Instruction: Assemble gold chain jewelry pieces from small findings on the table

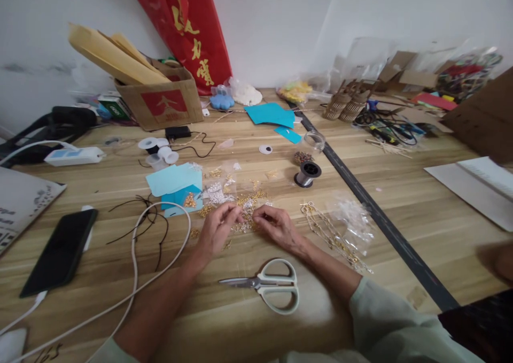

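My left hand (218, 228) and my right hand (279, 227) face each other over a scatter of small gold and silver beads (251, 197). On both, thumb and fingertips are pinched together. Whatever lies between the fingertips is too small to make out. Scissors (256, 283) with pale handles lie just below the hands, blades pointing left. Right of my right hand are gold-and-silver bead chains (320, 225) and crumpled clear plastic bags (355, 224). A spool of silvery wire (306, 176) stands beyond it. Small bags of white beads (216, 193) lie above my left hand.
Blue cards (176, 180), a white cable (134, 261) and a black phone (60, 250) lie to the left. At the back stand a cardboard box (160, 103) and a red bag (196, 37). A dark strip (372, 205) crosses the table. Part of another person (504, 261) shows at the right edge.
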`<state>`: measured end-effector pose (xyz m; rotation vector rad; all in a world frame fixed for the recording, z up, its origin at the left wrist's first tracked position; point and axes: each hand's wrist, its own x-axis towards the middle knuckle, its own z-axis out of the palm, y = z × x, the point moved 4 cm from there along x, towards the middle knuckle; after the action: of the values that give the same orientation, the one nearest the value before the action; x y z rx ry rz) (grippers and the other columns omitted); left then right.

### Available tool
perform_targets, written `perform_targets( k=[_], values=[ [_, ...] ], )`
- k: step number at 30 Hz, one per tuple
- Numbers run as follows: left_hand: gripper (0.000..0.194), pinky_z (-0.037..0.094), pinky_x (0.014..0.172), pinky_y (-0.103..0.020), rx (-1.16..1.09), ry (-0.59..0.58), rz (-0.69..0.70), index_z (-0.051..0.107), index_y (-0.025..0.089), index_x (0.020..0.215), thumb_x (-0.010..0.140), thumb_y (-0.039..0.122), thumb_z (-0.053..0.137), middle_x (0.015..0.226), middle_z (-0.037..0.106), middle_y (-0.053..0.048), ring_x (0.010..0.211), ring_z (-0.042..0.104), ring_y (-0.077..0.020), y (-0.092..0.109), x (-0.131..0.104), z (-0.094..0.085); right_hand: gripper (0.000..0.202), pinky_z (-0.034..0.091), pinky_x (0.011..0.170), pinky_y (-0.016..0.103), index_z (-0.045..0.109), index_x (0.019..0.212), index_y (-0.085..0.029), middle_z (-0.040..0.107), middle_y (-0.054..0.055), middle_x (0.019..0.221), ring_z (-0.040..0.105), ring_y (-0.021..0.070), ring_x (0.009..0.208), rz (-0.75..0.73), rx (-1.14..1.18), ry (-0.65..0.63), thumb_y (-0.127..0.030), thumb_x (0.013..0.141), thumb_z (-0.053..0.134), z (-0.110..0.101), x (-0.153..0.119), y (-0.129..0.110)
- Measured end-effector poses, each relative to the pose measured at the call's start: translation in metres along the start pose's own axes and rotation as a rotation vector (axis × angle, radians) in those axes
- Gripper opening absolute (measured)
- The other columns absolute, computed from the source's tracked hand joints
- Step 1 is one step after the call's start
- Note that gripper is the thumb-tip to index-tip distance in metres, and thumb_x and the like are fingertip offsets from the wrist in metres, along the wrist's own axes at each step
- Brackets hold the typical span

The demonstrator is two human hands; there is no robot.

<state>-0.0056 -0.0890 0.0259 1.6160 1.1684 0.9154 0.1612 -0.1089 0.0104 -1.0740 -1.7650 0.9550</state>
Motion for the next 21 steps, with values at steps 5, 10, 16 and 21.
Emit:
perform_targets(
  k=[5, 10, 16, 21],
  values=[
    [0.029, 0.042, 0.049, -0.022, 0.1, -0.178, -0.128, 0.063, 0.016, 0.066, 0.082, 0.038, 0.053, 0.054, 0.061, -0.001, 0.048, 0.054, -0.0127, -0.015, -0.005, 0.009, 0.019, 0.04, 0.059, 0.022, 0.059, 0.081, -0.015, 0.058, 0.0, 0.071, 0.051, 0.0115, 0.064, 0.039, 0.074, 0.013, -0.031, 0.089, 0.053, 0.0, 0.001, 0.003],
    [0.023, 0.038, 0.044, -0.021, 0.183, -0.306, -0.23, 0.067, 0.016, 0.073, 0.081, 0.029, 0.049, 0.045, 0.057, 0.003, 0.036, 0.049, -0.0106, -0.02, -0.014, 0.025, 0.018, 0.039, 0.059, 0.022, 0.058, 0.081, -0.015, 0.058, 0.0, 0.071, 0.051, 0.0114, 0.065, 0.049, 0.112, 0.009, -0.031, 0.089, 0.053, 0.001, 0.001, 0.003],
    [0.026, 0.038, 0.04, -0.02, 0.072, -0.306, -0.312, 0.067, 0.013, 0.093, 0.081, 0.027, 0.049, 0.044, 0.056, 0.004, 0.035, 0.049, -0.0101, -0.014, -0.017, 0.034, 0.02, 0.038, 0.057, 0.021, 0.058, 0.081, -0.015, 0.055, -0.001, 0.07, 0.048, 0.0106, 0.063, 0.061, 0.111, -0.003, -0.033, 0.089, 0.053, 0.002, 0.001, 0.001],
    [0.025, 0.034, 0.035, -0.017, -0.163, -0.275, -0.362, 0.061, 0.013, 0.085, 0.08, 0.037, 0.055, 0.045, 0.057, 0.004, 0.031, 0.047, -0.008, -0.02, -0.015, 0.044, 0.021, 0.038, 0.056, 0.021, 0.057, 0.081, -0.015, 0.053, -0.001, 0.067, 0.047, 0.0105, 0.061, 0.066, 0.146, -0.024, -0.033, 0.089, 0.053, 0.003, 0.001, 0.001]
  ],
)
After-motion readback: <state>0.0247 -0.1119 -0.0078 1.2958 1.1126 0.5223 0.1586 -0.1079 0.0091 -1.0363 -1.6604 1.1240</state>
